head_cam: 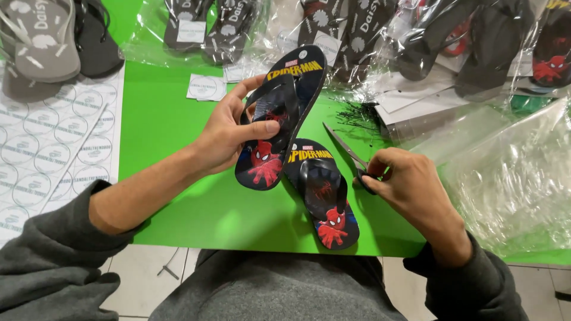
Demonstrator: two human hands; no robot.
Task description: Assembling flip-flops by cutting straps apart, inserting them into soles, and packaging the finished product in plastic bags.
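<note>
Sandal and scissors in our hands.
We are gripping the dark printed flip-flop in our left hand, toe tilting up-right, while our right hand, fingers closed on scissors, is pointing the blades toward it; its twin lies on the green table.

We see one sandal on the table. Sticker sheets lie left, bags right, packed sandals behind.
</note>
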